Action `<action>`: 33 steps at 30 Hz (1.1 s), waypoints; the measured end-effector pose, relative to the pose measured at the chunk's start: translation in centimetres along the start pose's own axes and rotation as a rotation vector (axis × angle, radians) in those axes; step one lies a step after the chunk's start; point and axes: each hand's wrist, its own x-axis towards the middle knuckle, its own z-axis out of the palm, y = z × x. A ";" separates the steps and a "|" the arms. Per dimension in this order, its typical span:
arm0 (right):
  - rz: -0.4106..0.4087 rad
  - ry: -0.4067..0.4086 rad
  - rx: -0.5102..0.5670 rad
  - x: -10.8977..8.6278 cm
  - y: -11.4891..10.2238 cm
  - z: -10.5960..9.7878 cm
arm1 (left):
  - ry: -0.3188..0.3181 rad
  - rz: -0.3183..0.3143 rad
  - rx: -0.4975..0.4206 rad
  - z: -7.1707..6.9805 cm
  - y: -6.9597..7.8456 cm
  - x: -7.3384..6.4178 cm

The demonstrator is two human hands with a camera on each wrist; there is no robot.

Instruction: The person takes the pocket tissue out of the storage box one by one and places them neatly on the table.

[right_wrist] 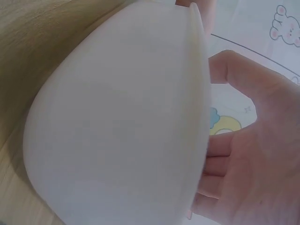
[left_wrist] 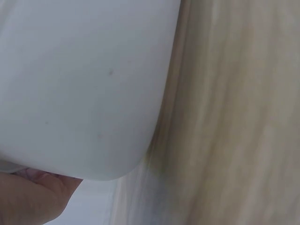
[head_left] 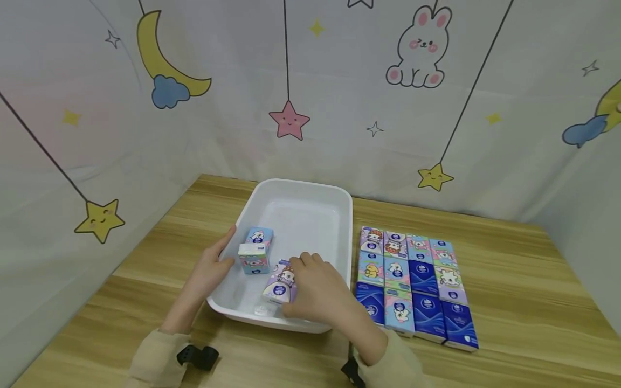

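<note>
A white plastic tub (head_left: 310, 221) sits on the wooden table. My left hand (head_left: 212, 269) is at its left rim, thumb over the edge; in the left wrist view that hand (left_wrist: 35, 197) shows only partly beside the tub's outer wall (left_wrist: 89, 84). Reaching over the near right part of the tub, my right hand (head_left: 315, 288) grips a purple tissue pack (head_left: 280, 291) low inside it. The right wrist view has the hand (right_wrist: 258, 145) with its fingertips hidden behind the tub wall (right_wrist: 117, 117). Two light blue tissue packs, one farther back (head_left: 266, 235) and one nearer (head_left: 254, 260), stand inside on the left.
Right of the tub, several tissue packs (head_left: 398, 272) lie in close rows, some dark blue, others with cartoon prints. Bare wooden tabletop (head_left: 524, 291) extends farther right. A printed curtain (head_left: 233, 134) hangs behind the table and along its sides.
</note>
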 end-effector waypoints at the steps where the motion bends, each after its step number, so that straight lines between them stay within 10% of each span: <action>1: 0.001 0.006 -0.001 -0.2 0.1 -0.1 | -0.001 -0.001 -0.002 0.0 0.0 0.0; 33: 0.022 0.160 0.224 -5.8 3.7 -0.2 | 0.003 -0.028 -0.005 0.0 0.1 -0.1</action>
